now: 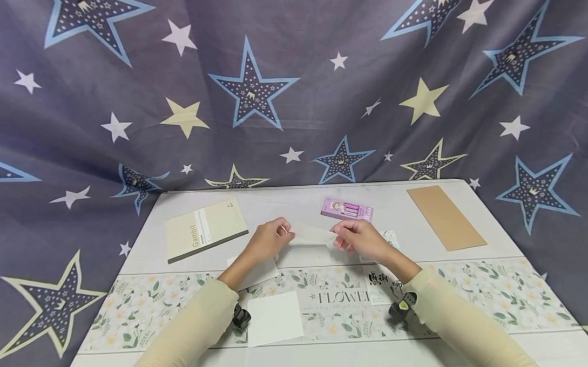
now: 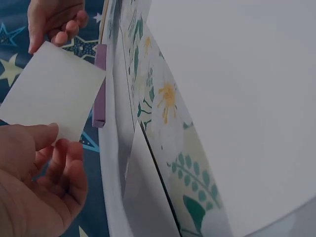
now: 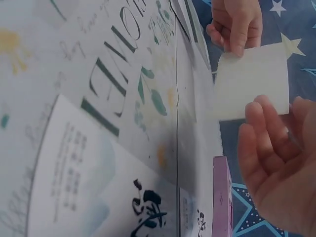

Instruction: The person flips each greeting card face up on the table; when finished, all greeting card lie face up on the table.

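Pinching a pale paper square between left hand and right hand, fingers curled on opposite edges. Lying just beyond the right hand: a purple box.

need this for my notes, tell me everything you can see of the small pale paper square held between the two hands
The paper square is a plain, thin sheet, pale cream to white, with no print or fold visible. It is held up above the table, in front of the purple box, and touches neither. The left hand pinches one edge and the right hand the opposite one. The wrist views show it flat with straight edges and clean corners.
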### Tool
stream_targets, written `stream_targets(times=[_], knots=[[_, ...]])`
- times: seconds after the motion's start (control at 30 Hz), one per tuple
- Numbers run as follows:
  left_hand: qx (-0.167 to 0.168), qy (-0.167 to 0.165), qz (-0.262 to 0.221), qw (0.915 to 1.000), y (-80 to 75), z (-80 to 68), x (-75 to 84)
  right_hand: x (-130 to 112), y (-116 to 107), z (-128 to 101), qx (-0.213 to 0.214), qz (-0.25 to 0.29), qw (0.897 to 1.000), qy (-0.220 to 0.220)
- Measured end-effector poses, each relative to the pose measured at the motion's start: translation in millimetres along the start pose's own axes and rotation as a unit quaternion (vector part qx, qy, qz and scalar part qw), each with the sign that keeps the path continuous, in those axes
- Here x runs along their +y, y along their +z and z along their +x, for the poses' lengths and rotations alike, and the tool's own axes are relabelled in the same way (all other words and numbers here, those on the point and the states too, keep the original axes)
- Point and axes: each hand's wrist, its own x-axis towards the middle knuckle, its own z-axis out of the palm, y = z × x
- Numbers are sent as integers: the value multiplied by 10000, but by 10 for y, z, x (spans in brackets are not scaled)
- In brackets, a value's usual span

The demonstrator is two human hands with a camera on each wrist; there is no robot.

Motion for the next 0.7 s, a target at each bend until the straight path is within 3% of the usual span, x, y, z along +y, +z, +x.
stream_targets(times=[0.1,0.23,0.37,0.5,0.7], knots=[[133,100,-99,9998,14,9,10,11,-6,1,-2,-74,9999,-127],[68,53,-261,9996,38,18,32,37,-20,-19,-162,-287,9987,-385],[-242,266,-156,9992,82,29,59,55,-46,-50,-400,-930,9929,-619],[-604,608,193,9961,139,43,62,66,-63,-68,-454,-1743,9804,-796],[-886,755,587,9915,211,50,130,91,-96,-81,-477,-2359,9678,-731]])
